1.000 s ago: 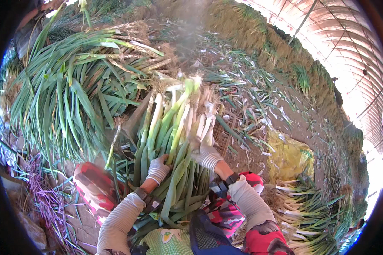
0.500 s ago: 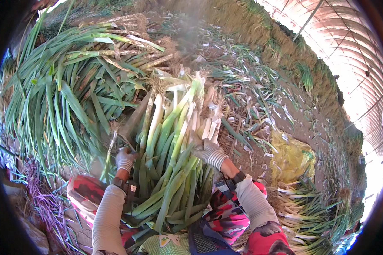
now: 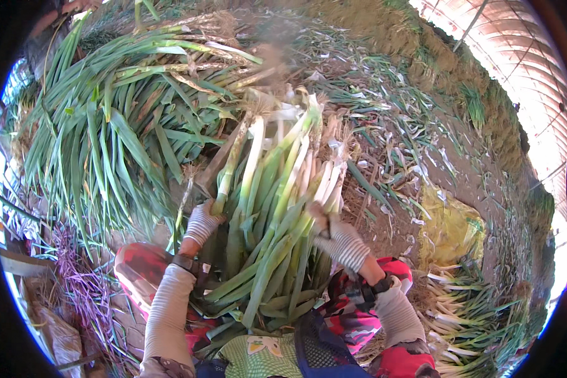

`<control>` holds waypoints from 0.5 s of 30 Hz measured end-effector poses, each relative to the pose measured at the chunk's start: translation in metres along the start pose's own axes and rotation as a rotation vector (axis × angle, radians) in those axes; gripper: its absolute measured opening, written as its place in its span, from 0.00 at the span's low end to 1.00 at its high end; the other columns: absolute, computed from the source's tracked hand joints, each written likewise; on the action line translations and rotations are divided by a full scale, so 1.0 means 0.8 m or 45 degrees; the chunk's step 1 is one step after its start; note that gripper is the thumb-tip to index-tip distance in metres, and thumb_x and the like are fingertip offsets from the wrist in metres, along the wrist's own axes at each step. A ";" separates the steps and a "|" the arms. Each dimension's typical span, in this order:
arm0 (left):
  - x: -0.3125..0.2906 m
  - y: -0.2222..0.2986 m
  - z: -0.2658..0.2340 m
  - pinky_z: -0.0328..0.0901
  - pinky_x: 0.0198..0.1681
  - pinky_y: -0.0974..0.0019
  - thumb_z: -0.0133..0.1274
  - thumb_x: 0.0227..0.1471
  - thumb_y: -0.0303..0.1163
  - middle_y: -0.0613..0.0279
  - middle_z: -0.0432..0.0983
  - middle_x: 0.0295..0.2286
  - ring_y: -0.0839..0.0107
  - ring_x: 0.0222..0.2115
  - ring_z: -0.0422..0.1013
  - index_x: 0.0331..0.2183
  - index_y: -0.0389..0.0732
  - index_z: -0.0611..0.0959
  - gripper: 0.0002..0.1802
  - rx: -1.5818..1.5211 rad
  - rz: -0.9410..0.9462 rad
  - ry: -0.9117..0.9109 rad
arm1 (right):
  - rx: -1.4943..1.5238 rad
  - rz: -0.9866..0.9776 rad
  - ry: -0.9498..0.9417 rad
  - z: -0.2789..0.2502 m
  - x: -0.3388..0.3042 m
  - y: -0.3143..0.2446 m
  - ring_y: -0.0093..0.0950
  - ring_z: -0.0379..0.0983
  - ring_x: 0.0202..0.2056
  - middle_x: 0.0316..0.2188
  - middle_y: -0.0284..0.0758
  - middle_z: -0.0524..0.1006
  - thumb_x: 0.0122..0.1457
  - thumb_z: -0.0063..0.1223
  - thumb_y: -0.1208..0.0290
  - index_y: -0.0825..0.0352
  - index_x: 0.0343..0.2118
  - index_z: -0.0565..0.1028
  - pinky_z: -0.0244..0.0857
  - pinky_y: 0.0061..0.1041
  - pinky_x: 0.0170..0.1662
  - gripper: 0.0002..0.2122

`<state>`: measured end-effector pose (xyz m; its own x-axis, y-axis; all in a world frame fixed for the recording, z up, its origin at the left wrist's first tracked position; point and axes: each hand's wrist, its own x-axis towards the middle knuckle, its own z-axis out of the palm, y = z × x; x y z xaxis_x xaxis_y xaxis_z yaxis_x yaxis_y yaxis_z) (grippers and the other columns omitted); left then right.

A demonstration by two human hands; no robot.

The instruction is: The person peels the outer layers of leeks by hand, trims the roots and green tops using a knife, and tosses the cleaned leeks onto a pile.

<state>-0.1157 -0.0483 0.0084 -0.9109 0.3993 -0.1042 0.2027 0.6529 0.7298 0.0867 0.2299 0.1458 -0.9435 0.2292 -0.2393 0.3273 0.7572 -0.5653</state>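
Note:
A thick bundle of long green onions (image 3: 282, 201) lies across my lap, white root ends pointing away and green leaves toward me. My left hand (image 3: 205, 223), in a striped glove, is closed round the stalk of a green onion (image 3: 232, 165) at the bundle's left edge. On the right side of the bundle is my gloved right hand (image 3: 344, 242). Its fingers are smeared by motion near the pale stalks, so their grip cannot be made out. Both wrists carry dark strapped devices.
A large heap of untrimmed green onions (image 3: 126, 126) spreads at the left. Cleaned green onions (image 3: 447, 315) lie at the lower right, below a yellow sack (image 3: 450, 223). Peeled leaf scraps (image 3: 397, 120) litter the soil beyond. Purple strands (image 3: 85, 277) lie at the lower left.
My left hand has moved up and closed round a green onion stalk. My right hand has drawn slightly back from the stalks. The whole view has shifted a little.

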 end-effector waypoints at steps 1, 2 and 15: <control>-0.004 0.021 -0.015 0.65 0.40 0.63 0.62 0.34 0.36 0.45 0.75 0.31 0.55 0.33 0.73 0.44 0.34 0.73 0.32 0.002 0.013 -0.003 | -0.034 -0.087 -0.106 0.000 -0.015 -0.006 0.37 0.71 0.25 0.21 0.44 0.69 0.47 0.59 0.60 0.72 0.35 0.59 0.66 0.30 0.32 0.24; -0.008 0.041 -0.030 0.66 0.39 0.62 0.62 0.34 0.37 0.45 0.75 0.30 0.55 0.32 0.73 0.43 0.34 0.74 0.31 0.019 0.075 -0.003 | 0.000 -0.273 -0.122 0.013 -0.026 0.005 0.36 0.71 0.25 0.21 0.43 0.69 0.47 0.59 0.60 0.71 0.36 0.59 0.66 0.30 0.31 0.24; -0.044 0.166 0.080 0.66 0.39 0.57 0.62 0.30 0.45 0.38 0.73 0.30 0.48 0.34 0.71 0.38 0.32 0.73 0.34 0.006 0.007 -0.144 | 0.300 0.104 0.097 0.024 -0.093 -0.004 0.44 0.72 0.29 0.24 0.49 0.71 0.49 0.56 0.56 0.73 0.40 0.59 0.65 0.33 0.34 0.26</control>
<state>-0.0339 0.0657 0.0655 -0.8634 0.4727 -0.1763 0.2094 0.6536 0.7273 0.1571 0.1987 0.1504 -0.9118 0.3358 -0.2362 0.3968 0.5728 -0.7173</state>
